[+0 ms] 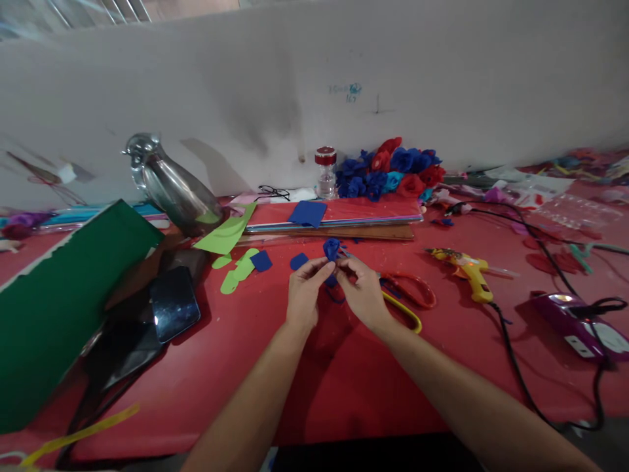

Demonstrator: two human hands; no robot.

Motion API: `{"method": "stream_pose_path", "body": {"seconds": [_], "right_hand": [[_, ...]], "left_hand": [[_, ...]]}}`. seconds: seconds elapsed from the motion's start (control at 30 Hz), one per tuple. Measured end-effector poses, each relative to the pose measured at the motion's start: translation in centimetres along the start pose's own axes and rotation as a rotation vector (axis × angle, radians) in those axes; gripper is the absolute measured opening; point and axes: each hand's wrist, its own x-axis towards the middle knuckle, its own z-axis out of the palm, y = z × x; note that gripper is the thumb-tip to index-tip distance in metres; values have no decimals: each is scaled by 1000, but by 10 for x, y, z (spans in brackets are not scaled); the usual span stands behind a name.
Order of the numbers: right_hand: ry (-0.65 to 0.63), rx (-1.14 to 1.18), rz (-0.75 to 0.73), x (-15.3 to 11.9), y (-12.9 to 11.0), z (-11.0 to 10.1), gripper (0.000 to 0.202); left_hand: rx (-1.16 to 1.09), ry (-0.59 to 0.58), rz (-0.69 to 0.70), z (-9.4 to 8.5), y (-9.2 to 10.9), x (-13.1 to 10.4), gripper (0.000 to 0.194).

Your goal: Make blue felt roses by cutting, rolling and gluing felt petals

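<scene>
Between my hands is a small blue craft flower (331,248), its rolled bloom pointing up. The fingertips of my left hand (305,288) pinch its base. My right hand (364,294) closes on the same base from the other side. Scissors with red and yellow handles (419,288) lie beside and partly behind my right hand. Blue cut pieces (261,261) and light green petal shapes (240,270) are spread to the left of my hands. A larger blue sheet (308,214) rests on a stack of coloured sheets (373,210) behind them.
A yellow glue gun (474,275) lies to the right, its cord running near a purple power strip (584,328). Finished blue and red flowers (388,172) are heaped by a clear jar (325,177). At left are a metal jug (171,187), a phone (174,303) and a green board (69,301).
</scene>
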Motion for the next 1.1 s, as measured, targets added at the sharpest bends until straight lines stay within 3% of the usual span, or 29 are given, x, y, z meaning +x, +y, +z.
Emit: {"method": "stream_pose_path", "body": {"seconds": [0.27,0.57,1.1], "right_hand": [[0,-3,-73,0,6,-2,14],[-18,6,-191,0,10,-2,13],[-12,82,-169,3,10,-4,12]], "left_hand": [[67,-79,42,-1,2,-2,27],[203,-65,299,-6,-1,2,10],[313,-83,269,-7,-8,1,11]]}}
